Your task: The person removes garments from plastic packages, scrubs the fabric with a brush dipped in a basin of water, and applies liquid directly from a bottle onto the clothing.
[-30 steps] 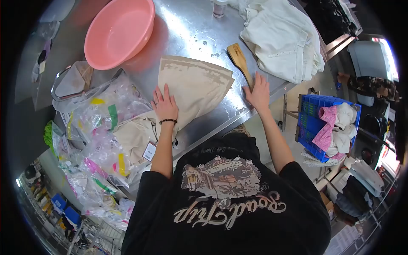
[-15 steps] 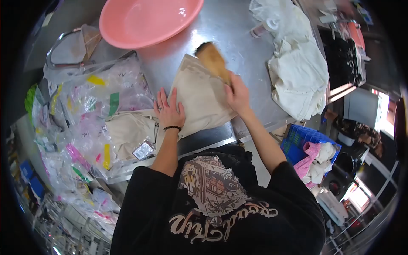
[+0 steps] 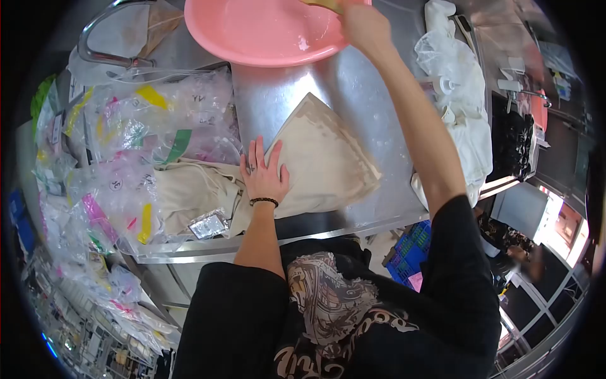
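A beige garment (image 3: 319, 158) lies on the metal table, one end spread out with a darker, wet-looking band along its edge. My left hand (image 3: 265, 175) rests flat on it, fingers apart. At the top, my right hand (image 3: 366, 26) is closed round the handle of a wooden brush (image 3: 325, 4), over the right side of a pink basin (image 3: 265, 35). The frame's top edge cuts off the brush, so its head is hidden. The garment's bunched part (image 3: 196, 192) with a tag (image 3: 209, 224) lies left of my left hand.
Clear plastic bags (image 3: 170, 117) with coloured tape cover the left side, below a curved metal tap (image 3: 95, 44). White garments (image 3: 464, 132) and a bottle (image 3: 442, 84) lie on the right. A blue crate (image 3: 410, 252) stands beyond the table's front edge (image 3: 189, 258).
My right hand took hold of the brush, brought it over the garment, then moved it up to the basin. My left hand has stayed on the garment. The view has shifted.
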Demonstrator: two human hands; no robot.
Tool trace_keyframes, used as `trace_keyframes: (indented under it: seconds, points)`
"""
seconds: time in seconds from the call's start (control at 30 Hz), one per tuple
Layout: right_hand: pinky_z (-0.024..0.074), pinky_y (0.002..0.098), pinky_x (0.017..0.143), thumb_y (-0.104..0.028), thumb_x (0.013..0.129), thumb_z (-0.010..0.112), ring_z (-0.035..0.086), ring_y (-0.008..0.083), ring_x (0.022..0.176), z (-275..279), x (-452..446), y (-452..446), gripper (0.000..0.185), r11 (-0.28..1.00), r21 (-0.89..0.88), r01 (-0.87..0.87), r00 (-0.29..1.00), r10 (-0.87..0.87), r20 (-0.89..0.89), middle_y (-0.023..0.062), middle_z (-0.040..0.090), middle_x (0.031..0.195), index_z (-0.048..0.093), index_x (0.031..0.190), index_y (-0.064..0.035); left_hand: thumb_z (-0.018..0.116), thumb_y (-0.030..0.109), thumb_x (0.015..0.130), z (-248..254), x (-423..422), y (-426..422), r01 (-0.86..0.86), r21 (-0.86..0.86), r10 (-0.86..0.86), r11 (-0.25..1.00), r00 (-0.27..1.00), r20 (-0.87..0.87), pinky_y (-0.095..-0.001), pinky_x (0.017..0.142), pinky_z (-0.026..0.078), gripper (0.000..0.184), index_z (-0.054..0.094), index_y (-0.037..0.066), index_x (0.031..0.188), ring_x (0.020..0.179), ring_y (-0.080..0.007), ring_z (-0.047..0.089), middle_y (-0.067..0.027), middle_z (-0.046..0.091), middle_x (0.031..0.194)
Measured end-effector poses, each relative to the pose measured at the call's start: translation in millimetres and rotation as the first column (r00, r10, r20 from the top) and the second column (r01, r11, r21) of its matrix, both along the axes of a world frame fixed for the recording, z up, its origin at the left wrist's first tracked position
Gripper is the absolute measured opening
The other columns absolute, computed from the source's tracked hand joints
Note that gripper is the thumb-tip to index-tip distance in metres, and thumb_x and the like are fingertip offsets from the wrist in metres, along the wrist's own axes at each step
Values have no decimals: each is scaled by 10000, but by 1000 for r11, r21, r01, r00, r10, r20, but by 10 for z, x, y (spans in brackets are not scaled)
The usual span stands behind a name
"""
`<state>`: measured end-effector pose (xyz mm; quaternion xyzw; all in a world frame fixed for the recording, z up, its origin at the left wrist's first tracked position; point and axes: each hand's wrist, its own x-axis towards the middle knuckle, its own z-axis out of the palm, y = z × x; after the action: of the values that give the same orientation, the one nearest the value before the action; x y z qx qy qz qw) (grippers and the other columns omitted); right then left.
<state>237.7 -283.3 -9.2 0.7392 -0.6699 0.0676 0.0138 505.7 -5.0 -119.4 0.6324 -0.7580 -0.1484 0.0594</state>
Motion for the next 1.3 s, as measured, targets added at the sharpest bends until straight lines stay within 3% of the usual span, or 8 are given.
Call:
trace_keyframes:
  seconds: [0.13, 0.27, 0.47, 0.6, 0.67, 0.77, 1.1, 1.3]
  points:
    - [461, 316, 619, -208, 965, 567, 514, 203, 627, -156, 331, -511, 309, 874, 485, -24, 991, -45, 129, 38, 670, 835, 694, 1205, -62, 596, 301, 873, 9, 11, 24, -3, 26, 2, 1000, 1000, 5, -528, 1188, 213, 668, 437, 269, 1522, 1508, -297, 262, -106, 243, 1664]
    - [459, 316, 620, -220, 970, 556, 512, 195, 622, -200, 561, -491, 306, 695, 709, -119, 938, -155, 310, 37, 667, 812, 703, 1180, -52, 599, 306, 866, -5, 12, 65, 1, 15, -1, 1000, 1000, 0, -524, 1186, 214, 677, 435, 272, 1522, 1509, -291, 260, -106, 244, 1664]
    - [432, 293, 601, -203, 968, 574, 498, 157, 617, 294, 418, 12, 306, 842, 464, -276, 916, 84, 393, 20, 642, 769, 695, 1197, -41, 601, 307, 859, -70, 29, 94, 9, 14, -9, 1000, 1000, -10, -517, 1183, 216, 686, 433, 274, 1524, 1508, -287, 263, -106, 247, 1662]
    - [401, 277, 591, -138, 941, 618, 482, 141, 627, 839, 318, 1125, 313, 928, 331, -170, 833, -44, 552, 5, 635, 801, 687, 1236, -59, 602, 310, 857, -61, 27, 82, -2, -7, 2, 1000, 1000, -12, -513, 1182, 216, 684, 440, 275, 1520, 1505, -283, 271, -107, 256, 1658]
    - [448, 298, 627, -135, 924, 625, 542, 214, 673, 426, 363, 1682, 334, 998, -7, -67, 789, 57, 611, 50, 642, 888, 675, 1254, -118, 601, 310, 858, -81, 32, 59, -2, -23, 2, 1000, 1000, -20, -512, 1182, 217, 681, 442, 275, 1519, 1504, -283, 272, -108, 258, 1657]
    - [402, 276, 599, -69, 905, 642, 492, 157, 646, -415, 313, 2358, 445, 985, -161, 59, 796, 51, 603, 26, 607, 874, 622, 1347, -123, 597, 311, 862, -90, 30, 92, -1, -54, -1, 999, 1000, -29, -510, 1181, 219, 671, 448, 275, 1515, 1500, -283, 278, -110, 264, 1654]
    - [487, 329, 670, -101, 898, 637, 597, 253, 760, -803, 79, 2899, 462, 979, 134, 156, 916, -194, 350, 77, 625, 915, 600, 1356, -144, 586, 310, 879, -115, 18, 115, 13, -87, -12, 996, 1000, 11, -514, 1181, 226, 643, 456, 282, 1509, 1495, -290, 285, -94, 273, 1651]
    - [466, 315, 628, -95, 915, 617, 557, 209, 671, -664, 75, 3293, 431, 963, -19, 267, 810, -214, 547, 64, 629, 893, 626, 1342, -152, 583, 313, 881, -107, 3, 149, 26, -86, -26, 996, 1000, 11, -519, 1182, 224, 643, 454, 285, 1510, 1490, -296, 290, -85, 281, 1646]
